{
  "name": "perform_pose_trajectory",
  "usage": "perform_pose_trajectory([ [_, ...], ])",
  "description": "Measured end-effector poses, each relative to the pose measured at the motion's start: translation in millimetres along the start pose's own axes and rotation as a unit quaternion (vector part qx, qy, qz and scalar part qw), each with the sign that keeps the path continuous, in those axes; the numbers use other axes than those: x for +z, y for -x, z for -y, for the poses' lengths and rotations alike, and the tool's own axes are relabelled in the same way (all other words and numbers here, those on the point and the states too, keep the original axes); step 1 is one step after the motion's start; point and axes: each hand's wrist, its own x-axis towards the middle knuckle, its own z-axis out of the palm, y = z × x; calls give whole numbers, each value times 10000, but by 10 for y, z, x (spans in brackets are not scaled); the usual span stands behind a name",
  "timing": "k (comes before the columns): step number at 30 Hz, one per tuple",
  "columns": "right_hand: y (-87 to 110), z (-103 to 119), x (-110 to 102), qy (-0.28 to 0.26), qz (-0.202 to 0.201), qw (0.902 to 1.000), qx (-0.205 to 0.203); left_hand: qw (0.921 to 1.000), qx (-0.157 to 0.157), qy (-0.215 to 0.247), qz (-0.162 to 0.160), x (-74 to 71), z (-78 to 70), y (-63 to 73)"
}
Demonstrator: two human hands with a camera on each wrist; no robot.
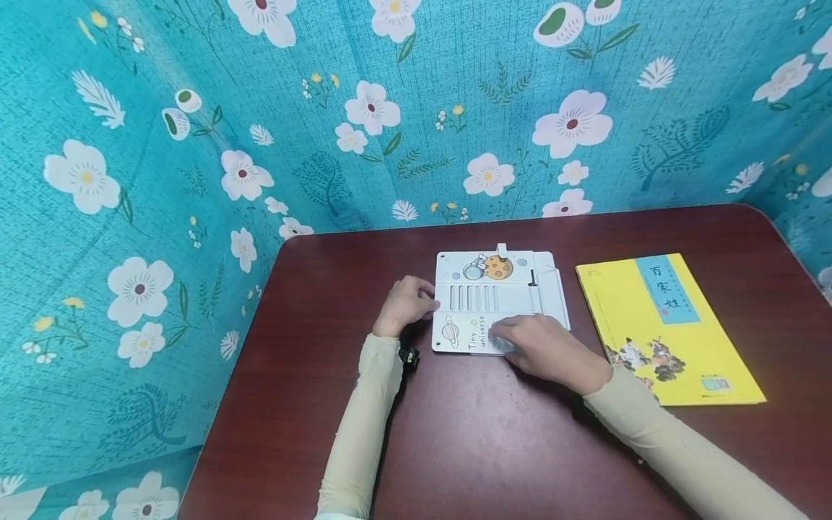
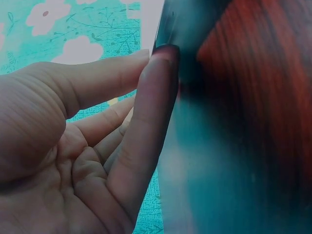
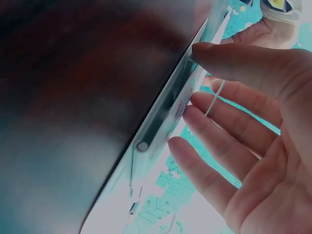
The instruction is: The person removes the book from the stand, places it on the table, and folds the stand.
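Observation:
A flat white book stand lies folded on the table, with slots across its middle, an astronaut and orange planet at the top, and "Tiny universe" lettering below. My left hand is at its left side; in the left wrist view the thumb and index finger pinch its thin edge. My right hand holds the near edge at the lower right. In the right wrist view the right thumb presses the stand's side while the other fingertips meet its printed face.
A yellow book with a blue title panel lies to the right of the stand. Both rest on a dark red-brown table. Behind the table hangs a teal flowered cloth. A small white clip sticks up at the stand's far edge.

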Motion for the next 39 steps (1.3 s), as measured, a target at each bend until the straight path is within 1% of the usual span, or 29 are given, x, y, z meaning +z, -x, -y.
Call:
perform_pose_trajectory([
  [2,-15,-9,-12,-76,91,9999,0,10000,-26,0,1,-7,6,-4],
  [6,-69,-48,-90,-415,312,9987,14,10000,-47,5,-9,-19,17,-11],
  [11,-203,-157,-300,-731,447,9961,214,10000,-34,78,18,-25,25,-19],
  [15,-381,-275,-498,-772,508,9945,499,9999,-26,108,5,-16,39,-18],
  [17,-472,-334,-576,-706,526,9940,650,9999,-35,109,8,-4,49,-14],
  [22,-718,-510,-703,-506,557,9929,922,10000,-59,-17,27,7,56,-17],
  [26,-926,-710,-703,-356,670,9909,1112,10000,-21,-88,-2,-3,44,-36],
  [30,-1091,-897,-647,-129,992,9859,1339,9999,24,-98,-20,-4,35,-53],
  [34,-1188,-1038,-592,-64,1289,9806,1478,9999,27,-133,-17,5,44,-52],
  [39,-1260,-1142,-549,-123,1422,9792,1442,9999,-19,-125,22,-14,54,-25],
])
